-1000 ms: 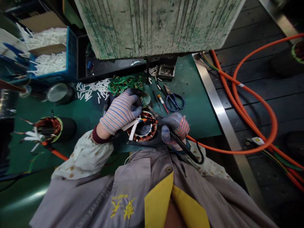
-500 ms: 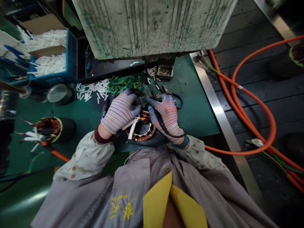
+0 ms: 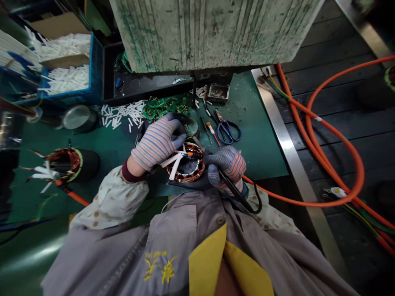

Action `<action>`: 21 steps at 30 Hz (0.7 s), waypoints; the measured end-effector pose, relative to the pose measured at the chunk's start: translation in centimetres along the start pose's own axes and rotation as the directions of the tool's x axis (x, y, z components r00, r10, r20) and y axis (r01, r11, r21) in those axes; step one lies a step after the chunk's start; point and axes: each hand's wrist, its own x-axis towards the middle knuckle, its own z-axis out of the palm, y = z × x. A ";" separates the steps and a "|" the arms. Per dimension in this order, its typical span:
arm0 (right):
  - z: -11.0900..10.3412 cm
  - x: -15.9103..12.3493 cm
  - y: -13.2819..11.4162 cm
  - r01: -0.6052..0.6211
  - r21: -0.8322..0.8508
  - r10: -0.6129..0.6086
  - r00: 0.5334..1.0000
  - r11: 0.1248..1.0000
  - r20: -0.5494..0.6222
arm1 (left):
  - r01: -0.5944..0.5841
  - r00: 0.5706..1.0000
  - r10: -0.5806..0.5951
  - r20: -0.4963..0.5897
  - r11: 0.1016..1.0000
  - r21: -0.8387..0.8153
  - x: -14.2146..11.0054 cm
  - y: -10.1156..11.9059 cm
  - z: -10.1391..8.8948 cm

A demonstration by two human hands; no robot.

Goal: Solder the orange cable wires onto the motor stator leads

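A motor stator [image 3: 188, 177] with copper windings lies in front of me, with white sleeves [image 3: 175, 166] sticking out of its near left side. My left hand [image 3: 161, 139], in a striped glove with grey fingertips, is curled at the stator's back left edge. Its fingertips are pressed together, and what they pinch is hidden. To the right of the stator, my right hand [image 3: 227, 168] is closed around a black-handled tool [image 3: 233, 187] with a black cable, its kind unclear. The tool's front end points toward the stator's windings.
Scissors [image 3: 227, 130], a small brush [image 3: 211, 129] and a thin rod lie behind my right hand. White sleeve pieces [image 3: 123, 113] and green strips [image 3: 163, 107] are heaped at the back. Left stands another stator [image 3: 88, 163]. An orange cable [image 3: 354, 164] loops at right.
My right hand has moved toward me and turned, so the scissors and brush now show. The black handle and cable swung down with it. My left hand stays at the stator.
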 end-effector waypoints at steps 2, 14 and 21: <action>0.1 0.6 -0.1 0.060 0.012 -0.059 0.995 0.998 -0.082 | -0.022 1.000 0.022 0.018 0.999 0.030 0.1 -0.2 -0.2; 0.7 1.0 -0.2 0.043 -0.018 -0.045 0.991 0.999 -0.128 | -0.045 0.997 0.032 0.070 0.979 0.199 0.6 1.5 -0.7; 0.8 1.1 -0.1 -0.056 -0.006 0.055 0.993 0.998 -0.104 | -0.003 0.998 -0.009 0.060 0.982 0.190 0.5 1.6 -0.6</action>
